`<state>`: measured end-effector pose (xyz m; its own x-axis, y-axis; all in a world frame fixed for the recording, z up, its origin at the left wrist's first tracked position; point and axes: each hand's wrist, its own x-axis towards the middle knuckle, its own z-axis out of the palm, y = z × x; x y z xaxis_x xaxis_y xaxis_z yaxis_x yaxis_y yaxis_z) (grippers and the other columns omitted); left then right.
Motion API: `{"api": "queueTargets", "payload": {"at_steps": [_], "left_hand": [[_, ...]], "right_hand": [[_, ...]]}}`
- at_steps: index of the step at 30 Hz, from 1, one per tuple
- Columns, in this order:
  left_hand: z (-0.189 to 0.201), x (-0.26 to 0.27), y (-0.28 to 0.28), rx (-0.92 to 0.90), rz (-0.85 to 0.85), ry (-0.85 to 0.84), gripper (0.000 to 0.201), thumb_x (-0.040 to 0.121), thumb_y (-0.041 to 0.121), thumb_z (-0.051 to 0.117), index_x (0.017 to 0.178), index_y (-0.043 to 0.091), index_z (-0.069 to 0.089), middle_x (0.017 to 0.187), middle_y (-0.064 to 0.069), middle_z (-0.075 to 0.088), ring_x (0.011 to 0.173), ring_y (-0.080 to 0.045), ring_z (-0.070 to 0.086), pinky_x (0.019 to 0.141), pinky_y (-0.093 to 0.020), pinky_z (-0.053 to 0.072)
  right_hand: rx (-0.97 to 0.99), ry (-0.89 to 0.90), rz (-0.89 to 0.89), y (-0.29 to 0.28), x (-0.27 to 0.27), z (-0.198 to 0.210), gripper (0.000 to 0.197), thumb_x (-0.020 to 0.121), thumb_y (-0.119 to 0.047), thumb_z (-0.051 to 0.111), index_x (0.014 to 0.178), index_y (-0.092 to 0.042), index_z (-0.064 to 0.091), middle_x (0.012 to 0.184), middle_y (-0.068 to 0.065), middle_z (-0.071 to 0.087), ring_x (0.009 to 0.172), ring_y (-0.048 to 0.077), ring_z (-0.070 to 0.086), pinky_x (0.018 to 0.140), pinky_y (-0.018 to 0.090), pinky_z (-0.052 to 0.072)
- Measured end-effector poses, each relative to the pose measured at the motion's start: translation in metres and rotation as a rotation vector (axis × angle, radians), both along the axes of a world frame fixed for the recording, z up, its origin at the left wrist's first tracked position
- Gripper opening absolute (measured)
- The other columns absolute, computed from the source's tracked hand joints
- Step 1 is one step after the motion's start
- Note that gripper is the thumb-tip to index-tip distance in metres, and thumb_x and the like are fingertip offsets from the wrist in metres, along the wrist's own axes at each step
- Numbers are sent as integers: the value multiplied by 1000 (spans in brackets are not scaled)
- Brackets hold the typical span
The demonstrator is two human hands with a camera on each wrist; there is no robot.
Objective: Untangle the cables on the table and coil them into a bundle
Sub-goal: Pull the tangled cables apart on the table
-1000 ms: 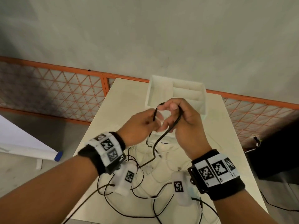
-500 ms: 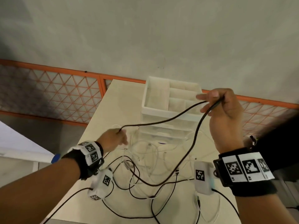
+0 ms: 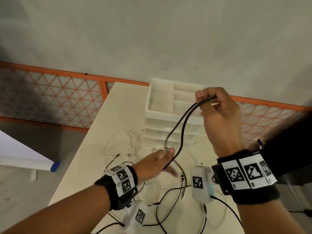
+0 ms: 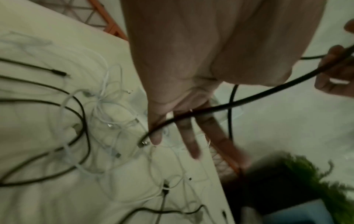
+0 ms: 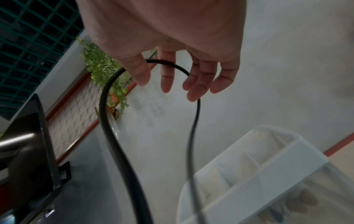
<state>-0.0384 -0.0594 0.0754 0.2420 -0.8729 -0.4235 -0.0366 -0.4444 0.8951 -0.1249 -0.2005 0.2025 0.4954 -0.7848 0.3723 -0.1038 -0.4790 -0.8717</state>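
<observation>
While R hand [image 3: 219, 114] pinches black cable [image 3: 183, 125] loop up high, strand hangs down to open L hand [image 3: 157, 163], fingers straight, just touching it

The table [image 3: 94, 132] is pale cream and carries everything. Below the raised right hand [image 3: 221, 119], which pinches a loop of black cable [image 3: 182, 130], a white drawer organizer [image 3: 159, 114] stands on the far part of the top, with open compartments above. Under the left hand [image 3: 157, 164], thin white cables [image 3: 118, 142] lie tangled on the surface. Nearer than both hands, more black cables [image 3: 162, 211] curve over the table, crossing the white ones.
</observation>
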Motion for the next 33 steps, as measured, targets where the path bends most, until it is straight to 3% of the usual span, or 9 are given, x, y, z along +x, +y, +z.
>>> {"api": "queueTargets", "payload": {"at_steps": [4,9,15,18,20,22,27,30,33], "left_hand": [[-6,18,14,11,10,-75,83,79,86,23,97,23,74,59,2,56,64,-9,62,84,-32,46],[1,56,28,-38,263,-165,59,90,64,44,74,13,68,55,5,38,57,-14,40,62,-24,40],[-3,75,31,-72,359,-178,46,94,47,53,76,8,69,55,8,39,56,-13,33,55,-27,30],[0,73,32,-108,367,-232,33,99,31,53,84,12,74,50,10,43,50,-8,37,50,-17,33],[4,69,31,-139,375,-293,27,99,25,55,86,14,76,50,8,48,46,-1,42,48,-10,34],[9,62,26,-155,348,-362,24,98,24,57,87,19,77,51,7,55,50,2,49,57,-14,39],[19,34,4,-258,214,-457,21,97,30,59,91,31,79,56,9,65,63,-15,60,64,-17,44],[20,20,-3,-283,86,-444,22,99,33,55,96,33,77,57,9,64,55,-7,48,57,-17,40],[2,20,4,-80,-42,-382,28,102,35,46,95,31,73,57,8,56,58,-9,48,65,-25,43]], "right_hand": [[9,-35,-167,-28,-17,2,25,87,-58,62,81,-34,65,87,-9,71,85,21,71,82,41,56],[10,-87,-372,-62,-38,-2,21,85,-46,70,87,-26,64,87,1,73,71,18,69,79,40,58],[116,0,-282,-119,-36,-23,19,84,-24,75,79,-28,58,145,-5,56,76,16,74,70,33,56],[259,319,-192,-136,-46,-61,32,88,-6,67,113,-27,59,137,4,61,70,18,72,58,33,55],[282,563,-152,-131,-56,-88,60,84,-5,64,137,-30,50,132,3,58,86,29,73,73,46,61],[220,615,-122,-109,-58,-101,66,77,-13,67,135,-41,51,118,1,66,96,28,69,88,49,58],[144,715,537,-19,-38,-108,54,85,-26,76,129,-50,55,77,-8,70,61,4,63,68,20,53],[148,663,421,-19,-28,-118,12,93,-24,67,87,-35,69,79,-10,71,58,13,69,58,23,53],[132,515,163,-42,-38,-121,19,95,-17,63,99,-35,69,97,-9,73,65,7,72,55,10,45]]}}
